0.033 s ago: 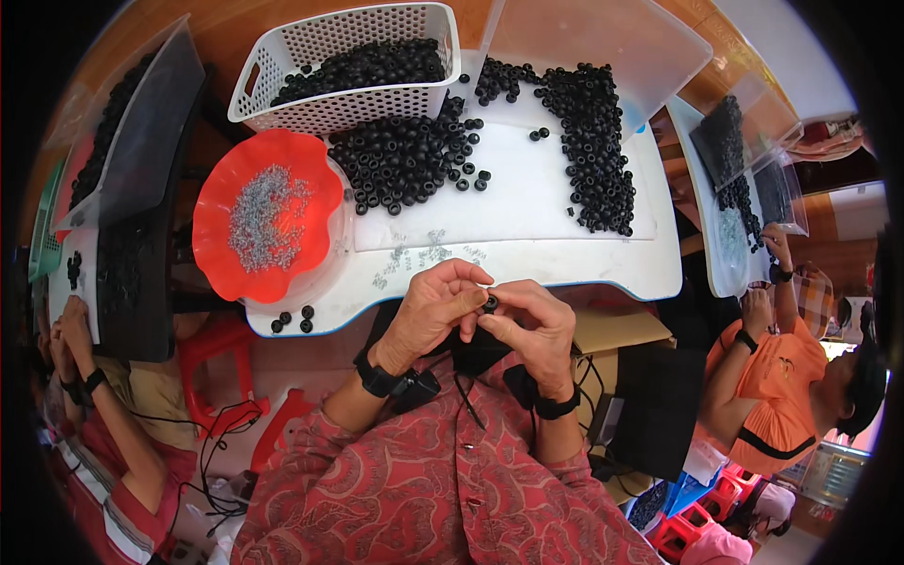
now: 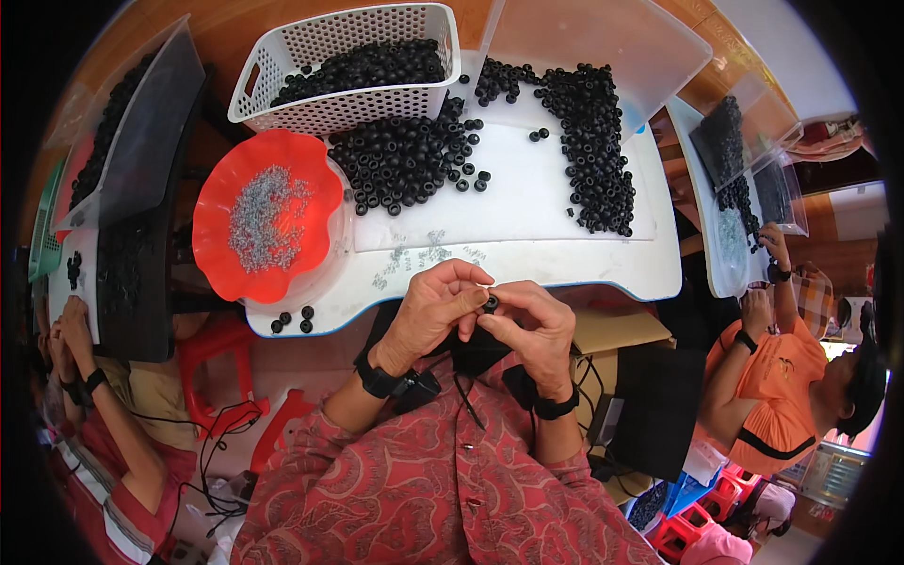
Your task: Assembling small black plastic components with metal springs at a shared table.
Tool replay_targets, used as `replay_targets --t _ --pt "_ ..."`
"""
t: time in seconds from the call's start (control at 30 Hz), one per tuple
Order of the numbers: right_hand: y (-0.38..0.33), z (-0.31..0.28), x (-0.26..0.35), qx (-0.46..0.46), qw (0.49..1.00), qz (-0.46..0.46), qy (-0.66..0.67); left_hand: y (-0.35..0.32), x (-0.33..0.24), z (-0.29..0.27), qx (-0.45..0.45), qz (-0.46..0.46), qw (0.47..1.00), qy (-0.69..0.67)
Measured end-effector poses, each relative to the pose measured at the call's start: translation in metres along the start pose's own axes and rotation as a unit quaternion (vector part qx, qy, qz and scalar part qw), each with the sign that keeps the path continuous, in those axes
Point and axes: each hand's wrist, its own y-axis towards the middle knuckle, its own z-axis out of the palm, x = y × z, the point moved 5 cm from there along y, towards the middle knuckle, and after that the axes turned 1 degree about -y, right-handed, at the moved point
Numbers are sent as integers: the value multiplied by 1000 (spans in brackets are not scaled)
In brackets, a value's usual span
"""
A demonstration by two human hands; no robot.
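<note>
Hands meet just before the bench (image 2: 527, 254) edge: left hand (image 2: 435, 315) and right hand (image 2: 532, 325) both pinch one small black ring (image 2: 491, 303) between their fingers. Beyond lie an orange bowl (image 2: 212, 202) of metal bits, loose black rings (image 2: 405, 165) and a white basket (image 2: 282, 47).

Both hands pinch one small black ring at the near edge of the white bench.

Left hand (image 2: 435, 311) and right hand (image 2: 532, 325) meet on the ring (image 2: 491, 303); bench (image 2: 565, 259) carries loose black rings (image 2: 405, 160), red bowl (image 2: 212, 202) far left, white basket (image 2: 344, 108) beyond.
</note>
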Motion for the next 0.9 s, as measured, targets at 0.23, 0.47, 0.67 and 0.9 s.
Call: replay_targets --t 0.23,0.47,0.67,0.9 --pt "-3 -2 -6 -42 998 2 37 -4 -5 2 0 60 986 153" --pt "-4 1 0 -47 996 -7 75 -8 -9 13 32 45 975 214" --pt "-5 1 -5 -45 994 -17 95 -11 -9 13 11 66 972 227" --pt "-3 2 3 -54 993 -54 90 -12 -16 23 23 130 969 209"
